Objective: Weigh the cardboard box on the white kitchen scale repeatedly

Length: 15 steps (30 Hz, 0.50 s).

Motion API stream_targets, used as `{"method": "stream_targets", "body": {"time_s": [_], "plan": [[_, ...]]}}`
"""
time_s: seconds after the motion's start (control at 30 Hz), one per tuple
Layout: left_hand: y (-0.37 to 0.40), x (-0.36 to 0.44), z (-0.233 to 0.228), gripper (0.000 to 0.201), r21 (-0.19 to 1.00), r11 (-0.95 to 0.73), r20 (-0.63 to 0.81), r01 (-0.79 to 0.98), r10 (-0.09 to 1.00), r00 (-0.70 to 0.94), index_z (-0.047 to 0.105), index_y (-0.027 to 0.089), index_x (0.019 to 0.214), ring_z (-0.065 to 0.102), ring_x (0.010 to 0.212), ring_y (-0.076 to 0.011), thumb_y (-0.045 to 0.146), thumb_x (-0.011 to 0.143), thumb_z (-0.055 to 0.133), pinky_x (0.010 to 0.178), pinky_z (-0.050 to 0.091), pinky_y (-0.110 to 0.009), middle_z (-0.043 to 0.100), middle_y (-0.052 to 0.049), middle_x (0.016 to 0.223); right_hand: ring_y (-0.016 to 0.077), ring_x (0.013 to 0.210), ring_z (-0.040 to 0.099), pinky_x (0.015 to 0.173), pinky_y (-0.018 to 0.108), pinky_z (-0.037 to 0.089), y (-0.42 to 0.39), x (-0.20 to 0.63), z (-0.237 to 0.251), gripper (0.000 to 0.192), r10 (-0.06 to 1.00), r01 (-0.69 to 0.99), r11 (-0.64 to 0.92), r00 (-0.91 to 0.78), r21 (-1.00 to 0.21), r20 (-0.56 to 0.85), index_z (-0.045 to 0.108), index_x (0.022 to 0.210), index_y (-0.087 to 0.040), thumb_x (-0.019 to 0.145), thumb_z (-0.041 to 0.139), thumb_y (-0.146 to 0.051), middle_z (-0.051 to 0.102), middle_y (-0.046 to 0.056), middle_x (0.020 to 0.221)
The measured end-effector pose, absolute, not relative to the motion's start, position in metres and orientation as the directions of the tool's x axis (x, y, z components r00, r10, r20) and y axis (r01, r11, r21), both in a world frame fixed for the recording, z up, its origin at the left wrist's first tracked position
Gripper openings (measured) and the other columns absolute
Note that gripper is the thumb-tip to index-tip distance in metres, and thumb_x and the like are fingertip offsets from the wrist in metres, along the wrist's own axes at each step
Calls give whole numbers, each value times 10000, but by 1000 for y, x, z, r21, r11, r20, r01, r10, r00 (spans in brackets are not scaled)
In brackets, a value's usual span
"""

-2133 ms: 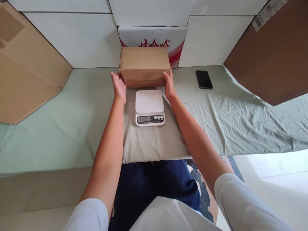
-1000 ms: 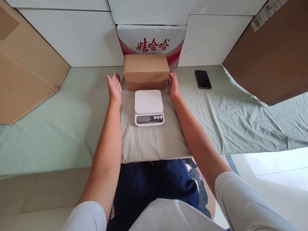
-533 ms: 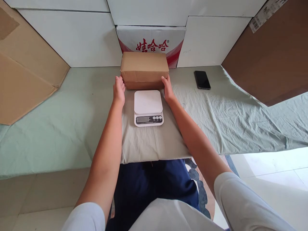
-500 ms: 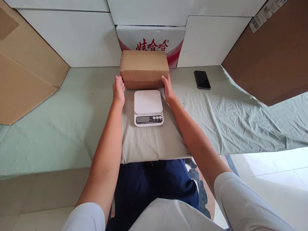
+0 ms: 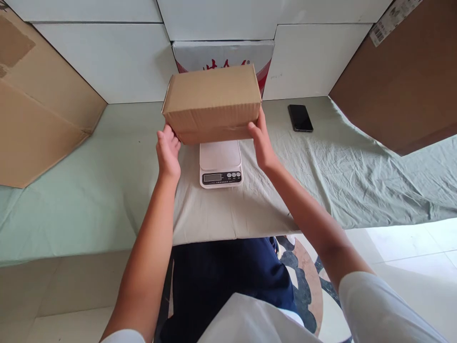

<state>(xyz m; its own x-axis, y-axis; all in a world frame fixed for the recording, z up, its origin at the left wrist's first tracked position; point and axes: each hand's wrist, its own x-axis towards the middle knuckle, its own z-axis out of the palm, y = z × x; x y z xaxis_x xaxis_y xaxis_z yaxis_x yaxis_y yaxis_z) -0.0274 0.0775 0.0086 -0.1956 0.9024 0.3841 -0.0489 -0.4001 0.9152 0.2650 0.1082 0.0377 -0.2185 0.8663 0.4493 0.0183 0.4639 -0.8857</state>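
While both hands are up off the cloth, the cardboard box sits clamped between them, lifted and tipped a little so its near bottom edge hangs over the back part of the kitchen scale. Can't tell if it's actually touching the scale's platform or just hovering above it, since the box covers that spot. The left hand is pressed against the box's lower left corner, fingers curled round the edge, and the right hand is flat on the lower right side with the fingers pointing up along it. So it's a two-palm squeeze, both hands spread wide, neither one wrapped shut around anything.

The scale is white with a dark display strip and three small buttons at the near edge, and it's resting on a pale green sheet that covers the whole work surface. Off to the right, well apart from the box, a black phone lies face up on the sheet. Behind the box there's a white carton with red print, mostly hidden by the box. Big brown cardboard panels lean in on both sides: the left panel and the right panel.
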Motion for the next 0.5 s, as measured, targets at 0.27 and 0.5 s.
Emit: {"method": "stream_targets", "body": {"time_s": [0.27,0.5], "plan": [[-15,-1,0,941,920,-387,364,-62,902,-230,721,339,1558,392,1774,-391,999,937,466,1463,305,-586,568,-99,1803,324,1839,250,1546,609,235,31,273,-5,945,866,-94,452,-193,-887,462,217,1786,-509,976,525,-887,265,-65,1951],[-11,0,-7,949,928,-371,353,-38,906,-233,716,333,1554,385,1776,-390,1003,936,449,1475,264,-583,548,-84,1820,317,1845,221,1547,587,226,38,266,-16,965,890,-127,402,-178,-907,419,232,1774,-449,958,532,-868,299,-24,1937]]}}
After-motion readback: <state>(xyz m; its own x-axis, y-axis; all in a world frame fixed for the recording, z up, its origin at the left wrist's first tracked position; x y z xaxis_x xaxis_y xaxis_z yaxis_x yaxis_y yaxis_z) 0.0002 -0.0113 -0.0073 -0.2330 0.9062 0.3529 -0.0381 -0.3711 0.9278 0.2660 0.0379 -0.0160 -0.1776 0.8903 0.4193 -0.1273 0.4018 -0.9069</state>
